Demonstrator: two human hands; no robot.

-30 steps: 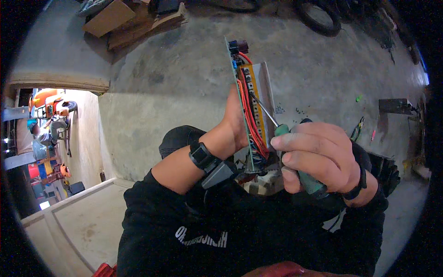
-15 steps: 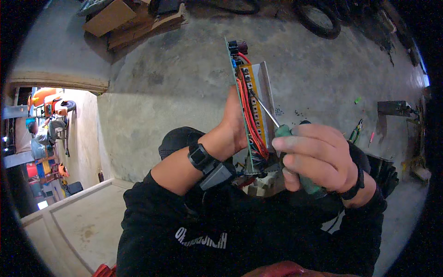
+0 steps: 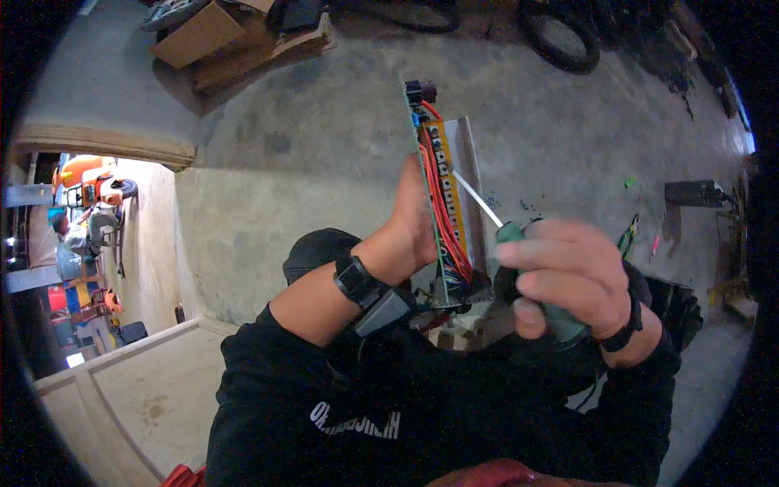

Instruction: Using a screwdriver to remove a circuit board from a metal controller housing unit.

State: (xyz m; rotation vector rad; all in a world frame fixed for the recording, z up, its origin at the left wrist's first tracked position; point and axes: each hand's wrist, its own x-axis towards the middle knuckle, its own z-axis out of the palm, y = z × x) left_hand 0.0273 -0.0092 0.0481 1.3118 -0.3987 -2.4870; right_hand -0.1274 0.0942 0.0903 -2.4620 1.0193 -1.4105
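Note:
My left hand [image 3: 412, 219] is wrapped round the back edge of a circuit board [image 3: 438, 252], held up on its side. Red wires [image 3: 433, 191] run along the board, beside a row of small fastening points [image 3: 445, 187] on a yellow strip. A bare metal plate [image 3: 468, 166] stands along the row's right side. In my right hand [image 3: 576, 276], somewhat blurred, is a screwdriver [image 3: 485, 208] with a green handle. Its shaft slants up left to the row; whether the tip touches a fastening point, I cannot tell.
Tiny dark pieces, likely screws [image 3: 529, 204], lie scattered on the concrete floor beyond my right hand. Pliers [image 3: 629, 234], a pink stick [image 3: 656, 243] and a metal block [image 3: 691, 193] are at right. Cardboard [image 3: 199, 34] and a tyre [image 3: 560, 45] lie far off. A doorway shows a motorbike [image 3: 101, 188].
The screwdriver and my right hand have shifted slightly right, and the tip has drawn back from the row. The board sits a little lower in the picture.

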